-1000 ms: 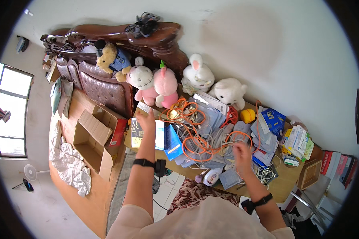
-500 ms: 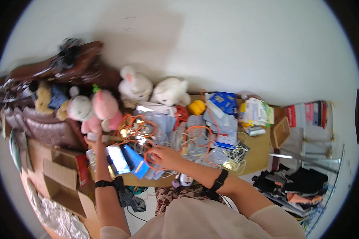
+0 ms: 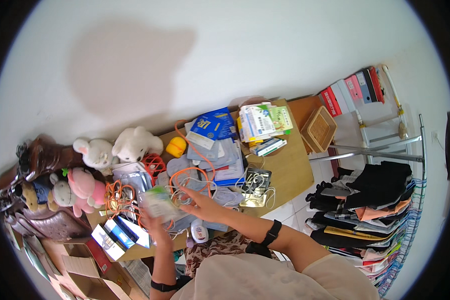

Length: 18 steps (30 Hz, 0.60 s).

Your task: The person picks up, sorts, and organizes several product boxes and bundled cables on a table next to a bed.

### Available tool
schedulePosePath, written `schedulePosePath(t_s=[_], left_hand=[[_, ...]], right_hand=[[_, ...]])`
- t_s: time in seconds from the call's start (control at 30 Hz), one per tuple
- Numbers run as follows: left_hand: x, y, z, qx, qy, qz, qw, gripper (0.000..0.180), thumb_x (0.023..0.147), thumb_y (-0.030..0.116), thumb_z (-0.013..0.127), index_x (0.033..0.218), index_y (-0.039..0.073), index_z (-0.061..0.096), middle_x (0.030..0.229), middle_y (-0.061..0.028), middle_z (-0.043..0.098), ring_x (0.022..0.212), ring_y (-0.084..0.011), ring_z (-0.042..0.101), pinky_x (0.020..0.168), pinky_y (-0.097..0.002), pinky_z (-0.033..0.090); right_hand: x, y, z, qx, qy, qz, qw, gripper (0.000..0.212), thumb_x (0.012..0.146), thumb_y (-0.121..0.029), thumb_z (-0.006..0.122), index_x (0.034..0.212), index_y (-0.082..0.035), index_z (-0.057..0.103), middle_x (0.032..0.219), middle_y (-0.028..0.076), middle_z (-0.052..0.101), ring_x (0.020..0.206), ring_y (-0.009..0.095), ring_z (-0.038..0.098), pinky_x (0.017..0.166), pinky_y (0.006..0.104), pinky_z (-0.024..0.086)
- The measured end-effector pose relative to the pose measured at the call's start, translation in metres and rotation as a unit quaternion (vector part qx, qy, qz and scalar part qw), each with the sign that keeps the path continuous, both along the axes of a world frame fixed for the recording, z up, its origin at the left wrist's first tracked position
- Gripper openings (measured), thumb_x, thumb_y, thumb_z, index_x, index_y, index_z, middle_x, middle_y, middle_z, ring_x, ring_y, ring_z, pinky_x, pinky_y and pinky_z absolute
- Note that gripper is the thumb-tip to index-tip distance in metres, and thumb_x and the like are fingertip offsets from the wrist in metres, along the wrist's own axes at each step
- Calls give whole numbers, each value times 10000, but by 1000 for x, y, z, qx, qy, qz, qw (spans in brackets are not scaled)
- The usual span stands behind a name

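My left hand (image 3: 158,227) is closed on a white-and-green box (image 3: 160,204), blurred by motion, held above the near side of the cluttered table. My right hand (image 3: 204,206) is just right of the box, fingers stretched out and apart; whether they touch it I cannot tell. Under and beside my hands lie an orange cord (image 3: 192,172), white cables (image 3: 257,187) and grey cloth-like pieces (image 3: 225,150). A white bottle (image 3: 199,231) stands at the near table edge. Blue-and-white packages (image 3: 122,235) lie left of my left hand.
Plush toys (image 3: 137,145) line the back left. A blue package (image 3: 215,125) and stacked white-and-green boxes (image 3: 262,122) are at the back of the table (image 3: 292,172). Right of it are a wicker basket (image 3: 319,129) and a clothes rack (image 3: 380,155). An open cardboard box (image 3: 85,267) stands lower left.
The view has swung to the right. My left hand has come from the table's left side to the middle, now with the box. My right hand has left the orange cord, its fingers now spread.
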<state>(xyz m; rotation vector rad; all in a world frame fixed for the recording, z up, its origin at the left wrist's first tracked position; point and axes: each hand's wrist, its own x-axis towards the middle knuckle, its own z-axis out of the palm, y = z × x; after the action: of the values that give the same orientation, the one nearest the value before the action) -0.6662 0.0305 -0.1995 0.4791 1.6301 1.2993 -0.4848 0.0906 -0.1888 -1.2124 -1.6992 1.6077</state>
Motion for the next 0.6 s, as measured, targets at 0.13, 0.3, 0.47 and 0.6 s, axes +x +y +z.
schedulePosePath(t_s=[0.13,0.3,0.47,0.6], left_hand=[[102,53,29,82,-88,-262,958,730,764,-49,454,1439,20,183,1388,-123,348,1160,-199,463,937,-307,405],[187,123,41,177,179,-425,869,551,805,35,580,1330,48,412,1229,-128,432,981,-196,533,703,-263,473],[253,159,52,189,190,-368,890,461,801,0,563,1251,83,499,1259,-84,412,975,-149,506,717,-249,447],[282,162,37,184,231,-386,874,466,790,-5,571,1244,76,501,1254,-100,417,946,-157,522,699,-241,458]], right_hand=[[64,17,12,-157,59,-148,975,580,906,-255,553,1388,-53,300,1057,81,573,786,145,578,624,265,486],[160,63,4,-25,178,-466,867,542,930,-189,521,1382,5,292,1187,114,518,974,126,527,809,247,449],[222,133,-18,97,6,-548,831,403,920,-200,522,1264,3,465,1120,144,526,942,218,546,828,306,441],[257,147,-51,215,-297,-474,801,298,881,-193,558,1116,-13,585,1074,182,501,883,312,552,789,345,454]])
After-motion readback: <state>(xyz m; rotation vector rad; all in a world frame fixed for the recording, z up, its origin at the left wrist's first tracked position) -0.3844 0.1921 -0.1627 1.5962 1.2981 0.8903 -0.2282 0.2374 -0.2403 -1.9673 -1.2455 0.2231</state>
